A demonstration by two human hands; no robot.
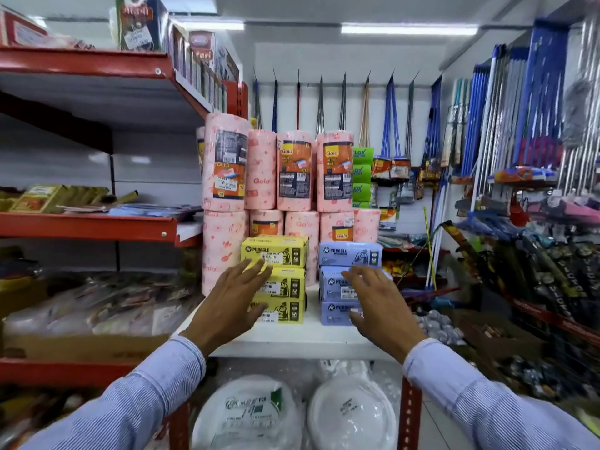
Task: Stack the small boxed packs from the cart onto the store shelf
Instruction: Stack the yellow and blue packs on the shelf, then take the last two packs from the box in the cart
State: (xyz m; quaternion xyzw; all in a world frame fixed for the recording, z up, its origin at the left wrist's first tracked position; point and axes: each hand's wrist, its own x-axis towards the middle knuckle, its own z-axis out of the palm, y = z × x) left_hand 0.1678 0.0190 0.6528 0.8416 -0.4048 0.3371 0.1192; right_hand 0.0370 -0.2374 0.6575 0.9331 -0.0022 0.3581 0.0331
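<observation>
Three yellow boxed packs point(281, 251) stand stacked on the white shelf point(292, 342). Beside them on the right is a stack of three lilac boxed packs point(349, 253). My left hand point(233, 300) is spread flat in front of the yellow stack, fingers apart, at or just off its lower two boxes. Over the lower lilac packs my right hand point(376, 303) hovers, also spread, holding nothing. Whether either hand touches the boxes is unclear. The cart is out of view.
Pink kitchen-towel rolls point(302, 177) stand in two tiers right behind the stacks. Packs of white plates point(352, 414) lie on the level below. Red shelving point(87, 227) with goods runs along the left. Mops and brooms point(487, 131) hang on the right.
</observation>
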